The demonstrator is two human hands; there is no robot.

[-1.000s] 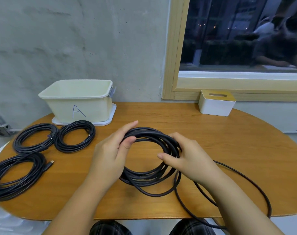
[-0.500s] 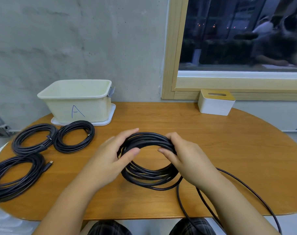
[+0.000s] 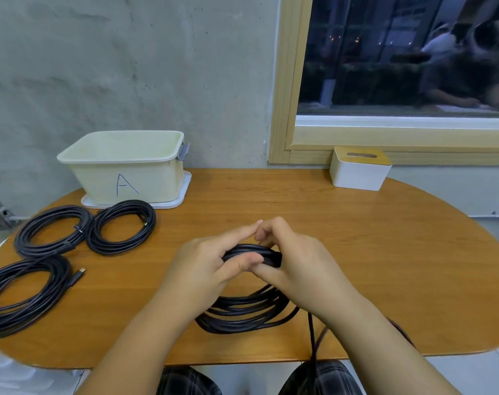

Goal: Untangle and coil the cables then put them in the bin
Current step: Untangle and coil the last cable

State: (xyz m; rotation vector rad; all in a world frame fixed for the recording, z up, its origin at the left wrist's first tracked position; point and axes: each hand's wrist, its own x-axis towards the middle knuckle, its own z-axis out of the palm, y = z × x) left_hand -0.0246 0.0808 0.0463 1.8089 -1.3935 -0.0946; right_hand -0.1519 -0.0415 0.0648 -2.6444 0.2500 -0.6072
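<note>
1. Head view, setting: concrete wall and a dark window are sitting behind a rounded wooden table (image 3: 356, 238). A cream bin (image 3: 123, 166) marked "A" is standing at the far left on a white tray (image 3: 182, 195); a white box with a wooden lid (image 3: 359, 169) is sitting under the window.
2. Done so far: three coiled cables are lying on the left — far left coil (image 3: 51, 230), middle coil (image 3: 121, 226) just in front of the bin, near coil (image 3: 23, 295) with its plug showing. None is lying in the bin yet, as far as the rim allows seeing.
3. In hand: the left hand (image 3: 205, 269) and right hand (image 3: 302, 269) are both curling round the far side of a fourth cable (image 3: 242, 312), thumbs pinching the bunched loops, hands touching.
4. Left to do: a loose tail (image 3: 314, 343) is trailing off the near edge, so this coil is looking unfinished. Judging by that, the job is sitting past halfway; finishing the coil and binning all four are remaining.
</note>
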